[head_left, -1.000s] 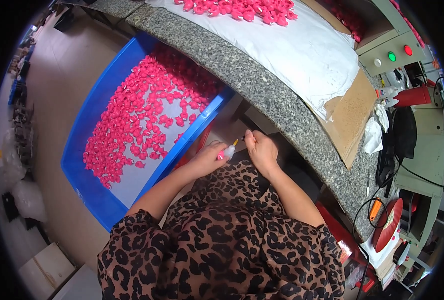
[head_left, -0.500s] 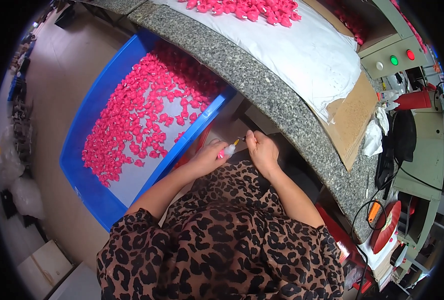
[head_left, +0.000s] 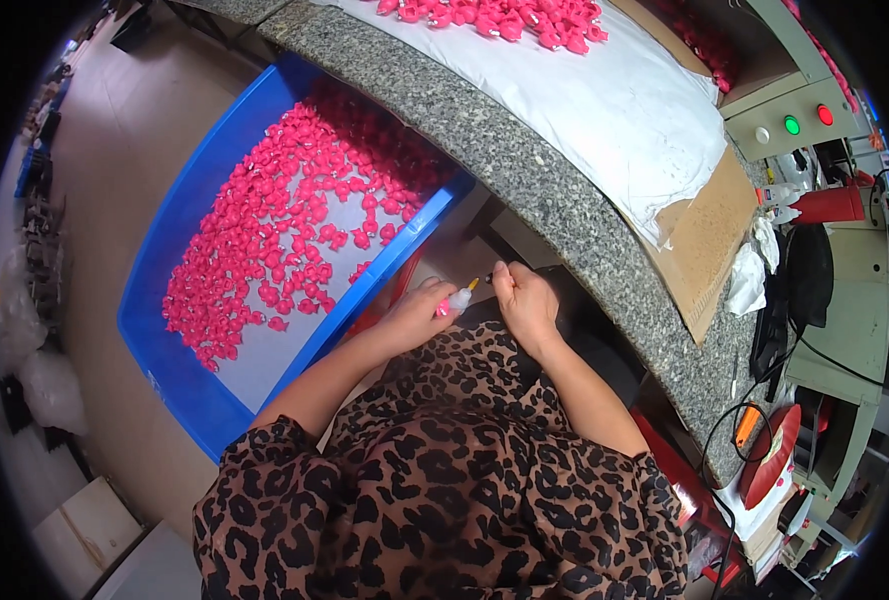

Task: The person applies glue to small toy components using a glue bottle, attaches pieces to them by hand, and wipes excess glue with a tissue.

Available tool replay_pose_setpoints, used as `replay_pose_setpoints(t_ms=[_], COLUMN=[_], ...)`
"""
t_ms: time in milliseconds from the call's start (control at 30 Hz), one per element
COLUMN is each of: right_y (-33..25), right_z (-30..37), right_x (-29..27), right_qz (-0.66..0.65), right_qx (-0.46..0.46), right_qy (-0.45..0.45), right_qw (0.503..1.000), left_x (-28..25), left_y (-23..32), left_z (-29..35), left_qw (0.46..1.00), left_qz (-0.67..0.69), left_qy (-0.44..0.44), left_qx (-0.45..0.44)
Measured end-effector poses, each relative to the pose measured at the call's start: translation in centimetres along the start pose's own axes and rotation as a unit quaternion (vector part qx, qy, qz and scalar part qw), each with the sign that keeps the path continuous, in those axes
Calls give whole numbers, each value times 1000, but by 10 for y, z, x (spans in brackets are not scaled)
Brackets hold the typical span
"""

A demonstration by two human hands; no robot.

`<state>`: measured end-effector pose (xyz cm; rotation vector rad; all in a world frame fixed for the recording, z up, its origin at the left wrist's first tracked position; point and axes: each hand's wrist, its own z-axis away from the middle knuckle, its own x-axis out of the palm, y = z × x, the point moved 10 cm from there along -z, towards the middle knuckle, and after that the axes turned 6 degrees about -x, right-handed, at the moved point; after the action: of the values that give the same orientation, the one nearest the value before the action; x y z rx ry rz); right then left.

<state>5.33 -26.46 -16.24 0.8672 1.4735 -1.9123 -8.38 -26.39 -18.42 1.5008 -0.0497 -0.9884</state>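
My left hand (head_left: pixel 417 315) is closed round a small white bottle (head_left: pixel 461 299) with a narrow yellow tip (head_left: pixel 474 284). Against its fingers shows a bright pink piece (head_left: pixel 443 307); whether it is separate from the bottle, I cannot make out. Just right of the tip, my right hand (head_left: pixel 528 305) is closed in a pinch, thumb uppermost. A tiny dark thing (head_left: pixel 489 279) sticks out from its fingertips toward the yellow tip, too small to name. Both hands are above my lap, below the counter's edge.
To the left stands a blue bin (head_left: pixel 310 365) holding many small pink pieces (head_left: pixel 265 225). A granite counter (head_left: pixel 525 165) curves past on the right, bearing a white cloth (head_left: pixel 625 130), more pink pieces (head_left: pixel 505 18) and cardboard (head_left: pixel 710 250). A machine panel (head_left: pixel 790 118) has coloured buttons.
Both hands keep almost the same place and grip. The surroundings have shifted very slightly in the picture.
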Motion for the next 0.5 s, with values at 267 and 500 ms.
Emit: replay_pose_setpoints(t_ms=[267, 500], right_y=[0, 0], right_z=[0, 0], right_x=[0, 0], right_qz=[3, 7], right_qx=[-1, -6], right_qy=[1, 3], right_qw=[1000, 1000], left_x=[2, 2], left_y=[-2, 0], left_z=[-1, 0], left_qw=[999, 1000], left_qz=[-4, 0], left_qy=[-31, -12], left_qx=[-40, -6])
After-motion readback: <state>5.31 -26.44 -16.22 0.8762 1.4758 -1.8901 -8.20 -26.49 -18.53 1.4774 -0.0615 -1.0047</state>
